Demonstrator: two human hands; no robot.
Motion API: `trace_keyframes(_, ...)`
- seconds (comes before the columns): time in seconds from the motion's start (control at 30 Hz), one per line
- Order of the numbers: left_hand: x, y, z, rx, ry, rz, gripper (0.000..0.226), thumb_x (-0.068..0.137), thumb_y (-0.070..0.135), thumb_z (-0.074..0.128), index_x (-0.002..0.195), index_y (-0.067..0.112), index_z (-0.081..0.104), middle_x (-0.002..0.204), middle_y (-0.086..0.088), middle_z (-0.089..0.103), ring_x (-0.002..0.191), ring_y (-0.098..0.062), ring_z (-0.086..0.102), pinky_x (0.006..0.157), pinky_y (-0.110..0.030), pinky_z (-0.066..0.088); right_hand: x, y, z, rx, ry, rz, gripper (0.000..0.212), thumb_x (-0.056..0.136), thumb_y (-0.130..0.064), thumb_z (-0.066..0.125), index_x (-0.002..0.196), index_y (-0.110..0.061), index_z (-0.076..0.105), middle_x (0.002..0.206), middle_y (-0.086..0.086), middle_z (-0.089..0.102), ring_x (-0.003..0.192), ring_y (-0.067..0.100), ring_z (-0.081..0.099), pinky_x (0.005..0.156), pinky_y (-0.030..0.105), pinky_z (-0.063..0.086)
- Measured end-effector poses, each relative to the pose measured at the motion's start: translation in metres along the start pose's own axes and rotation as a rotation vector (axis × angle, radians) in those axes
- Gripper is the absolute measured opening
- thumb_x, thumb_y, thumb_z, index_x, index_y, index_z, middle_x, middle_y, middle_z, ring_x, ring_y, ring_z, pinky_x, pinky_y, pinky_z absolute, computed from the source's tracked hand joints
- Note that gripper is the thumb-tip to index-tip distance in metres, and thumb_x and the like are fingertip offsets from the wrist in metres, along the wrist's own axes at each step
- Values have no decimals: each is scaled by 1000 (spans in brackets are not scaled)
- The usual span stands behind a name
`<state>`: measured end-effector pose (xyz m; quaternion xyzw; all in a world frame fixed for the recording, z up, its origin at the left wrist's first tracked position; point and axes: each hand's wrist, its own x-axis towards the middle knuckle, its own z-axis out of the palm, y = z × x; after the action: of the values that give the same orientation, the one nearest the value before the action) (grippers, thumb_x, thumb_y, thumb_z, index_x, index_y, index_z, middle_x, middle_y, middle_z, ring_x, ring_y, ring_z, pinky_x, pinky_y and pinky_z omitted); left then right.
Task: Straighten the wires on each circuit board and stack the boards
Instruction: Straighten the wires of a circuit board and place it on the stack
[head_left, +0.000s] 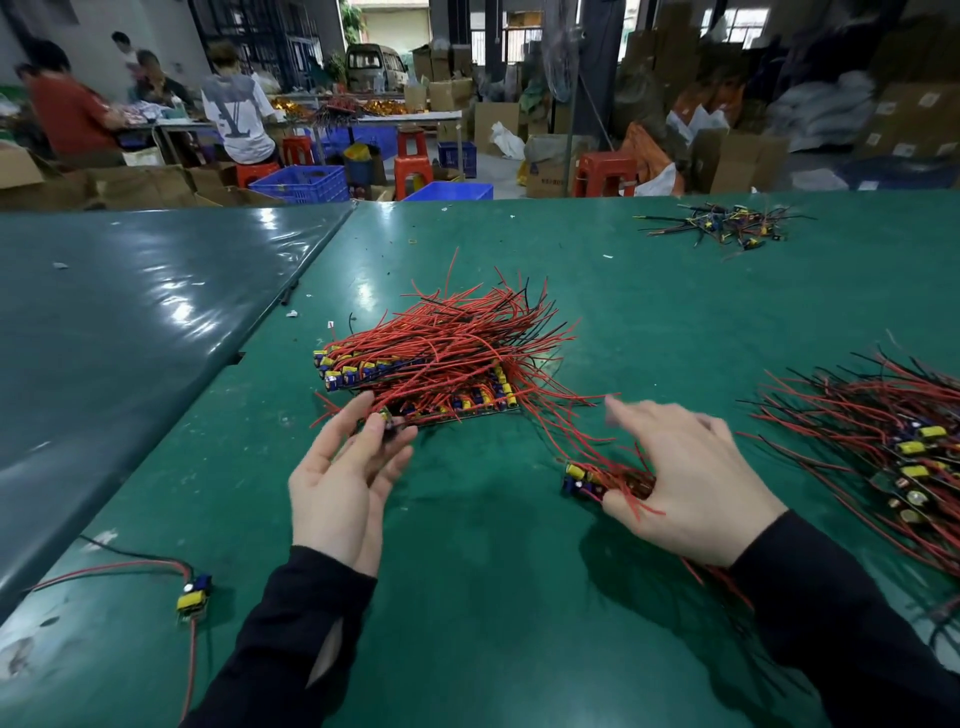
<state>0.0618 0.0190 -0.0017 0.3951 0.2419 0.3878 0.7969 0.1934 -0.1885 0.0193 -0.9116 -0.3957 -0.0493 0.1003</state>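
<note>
On the glossy green work table (467, 597) a large stack of small circuit boards with yellow and blue components and long red and black wires (447, 358) lies in the middle, its wires fanning up and to the right. The left hand (345, 478), palm turned up with fingers mostly straight, pinches 1 small circuit board (388, 418) between thumb and fingertips right at the near left corner of that stack. The right hand (691, 483), fingers spread and blurred, lies over a small bundle of boards with red wires (602, 480), its thumb curled round them. Another loose pile of wired boards (893, 441) spreads at the far right, just beside the right hand. A single wired board (195, 592) lies near the left table edge, and a heap of scrap wire bits (727, 226) sits well apart at the back right.
</note>
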Motion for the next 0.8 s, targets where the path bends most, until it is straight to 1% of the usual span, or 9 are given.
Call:
trace_keyframes(0.07,-3,-1,4,7,-72,-26,23,92,0,49,101,12,66,72,-4,71,68,-14,70,62,-20,55,-4,-6,-12,288,88,-87,103,55,-57,37,149,-18,19,144,-6,38,135,10,31,113,33,18)
trace_keyframes(0.13,-8,-2,9,29,-136,-69,22,91,1,49,94,12,68,74,-6,71,70,-16,71,61,-21,56,-5,-11,-21,715,200,-233,95,53,-39,49,143,-15,32,142,0,43,136,12,33,114,33,22)
trace_keyframes(0.23,-13,-4,13,71,-235,-103,15,78,6,58,84,13,70,78,-10,70,74,-21,72,60,-25,57,-8,-10,-29,1379,280,-391,53,54,-21,59,104,-7,69,116,12,64,119,22,54,104,33,38)
trace_keyframes(0.3,-17,-4,14,91,-346,-121,15,72,9,59,79,15,72,81,-12,71,77,-24,72,60,-28,58,-8,-15,-31,1694,293,-283,21,68,-20,61,78,-7,74,87,12,71,88,25,65,85,31,51)
trace_keyframes(0.37,-21,-4,14,160,-453,-126,14,69,12,63,74,20,73,82,-10,72,81,-24,72,61,-30,58,-5,-20,-24,1641,263,-57,22,81,-7,55,66,-8,72,69,9,69,65,20,64,66,27,54)
trace_keyframes(0.47,-26,-4,14,257,-547,-120,12,63,16,69,74,20,73,83,-14,73,79,-18,70,62,-28,58,-3,-32,-11,1498,87,127,27,83,11,53,68,-7,67,68,11,67,56,17,63,55,25,55)
trace_keyframes(0.57,-29,-5,14,337,-614,-132,14,58,15,74,72,15,72,79,-15,73,69,-16,69,58,-22,54,-6,-38,-6,1528,-22,98,20,75,14,64,75,-5,66,69,11,67,57,15,64,53,21,53)
trace_keyframes(0.67,-29,-7,13,425,-685,-123,22,58,-1,83,72,7,68,71,-15,70,58,-16,63,52,-20,49,-10,-41,-4,1424,-130,-50,15,69,5,74,80,-6,72,72,9,70,63,11,62,58,17,50)
trace_keyframes(0.8,-29,-10,12,528,-799,-158,21,59,-4,81,67,5,65,64,-14,67,49,-17,59,51,-21,49,-10,-45,3,1310,-42,-89,7,68,-6,77,74,-2,75,73,10,70,69,14,62,66,25,48)
